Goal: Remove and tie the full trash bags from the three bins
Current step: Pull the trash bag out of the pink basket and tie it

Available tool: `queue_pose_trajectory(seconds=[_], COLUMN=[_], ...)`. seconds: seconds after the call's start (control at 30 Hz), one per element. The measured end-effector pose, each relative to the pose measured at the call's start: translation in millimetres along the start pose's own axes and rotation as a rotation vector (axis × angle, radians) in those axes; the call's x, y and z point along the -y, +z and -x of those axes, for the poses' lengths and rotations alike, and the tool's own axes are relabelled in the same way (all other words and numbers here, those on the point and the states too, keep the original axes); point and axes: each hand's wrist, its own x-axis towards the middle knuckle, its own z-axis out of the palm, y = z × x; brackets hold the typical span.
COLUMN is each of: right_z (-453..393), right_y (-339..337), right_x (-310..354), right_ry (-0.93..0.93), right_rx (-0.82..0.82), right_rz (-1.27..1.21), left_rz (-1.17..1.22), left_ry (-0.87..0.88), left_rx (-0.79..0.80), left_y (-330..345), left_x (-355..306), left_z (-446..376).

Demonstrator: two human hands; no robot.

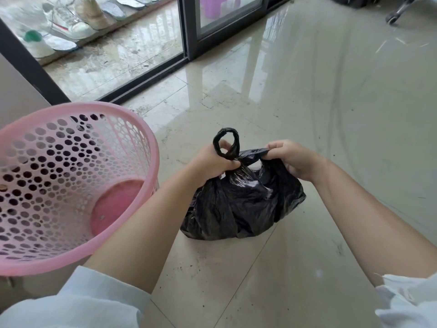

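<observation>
A full black trash bag (241,204) rests on the glossy tile floor in the middle of the view. My left hand (212,162) grips one twisted handle of the bag, which loops up above the fist. My right hand (293,159) pinches the other handle and pulls it out to the right. The two handles cross at the bag's neck between my hands. To the left stands a pink perforated bin (78,110) with no bag in it; its pink bottom shows.
A dark sliding door frame (186,27) runs across the back, with shoes (71,22) on the wet ledge beyond the glass. A chair wheel (391,18) and another dark bag (350,0) sit at the top right. Open floor lies to the right.
</observation>
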Motion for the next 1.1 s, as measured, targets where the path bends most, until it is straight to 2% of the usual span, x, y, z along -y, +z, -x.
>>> queue_pose_trajectory(seconds=[0.1, 0.17, 0.23, 0.37, 0.43, 0.53, 0.63, 0.7, 0.87, 1.0, 1.1], right_z=[2.6, 6.2, 10.2, 8.6, 7.1, 5.0, 0.0, -3.6, -4.2, -1.0, 5.2], right_y=[-4.4, -5.2, -6.6, -15.0, -15.0, -7.8, -4.8, -2.5, 6.0, -2.0, -7.3], right_x=[1.4, 2.0, 1.6, -1.6, -1.9, -3.2, -3.5, 0.4, 0.8, -5.7, -4.1], right_ry=[-0.049, -0.064, -0.046, -0.014, 0.009, 0.058, 0.073, 0.121, 0.257, 0.206, 0.240], right_rx=[0.063, 0.137, 0.195, 0.191, 0.136, -0.012, -0.080, -0.064, 0.016, 0.101, 0.142], right_rz=[-0.012, 0.018, 0.062, -0.074, -0.129, -0.192, -0.276, -0.263, -0.137, -0.202, -0.029], left_rz=[0.000, 0.141, 0.266, 0.290, 0.406, 0.676, 0.741, 0.742, 0.706, 0.715, 0.693], left_ry=[0.027, 0.051, 0.130, 0.305, 0.346, 0.360, 0.369, 0.398, 0.422, 0.411, 0.422], left_rx=[-0.123, -0.205, -0.266, -0.359, -0.318, -0.121, 0.040, 0.107, 0.125, 0.080, 0.063], left_y=[-4.0, -7.1, -7.9, -1.4, -2.3, -4.9, -2.7, 0.3, 2.7, -0.5, -2.6], left_x=[-4.0, -6.5, -8.2, -7.3, -6.0, -1.4, 3.3, 5.3, 9.8, 13.0, 16.1], left_z=[-4.0, -4.9, -3.7, 0.1, 0.0, -1.5, -2.9, -2.6, -0.1, -2.3, -5.7])
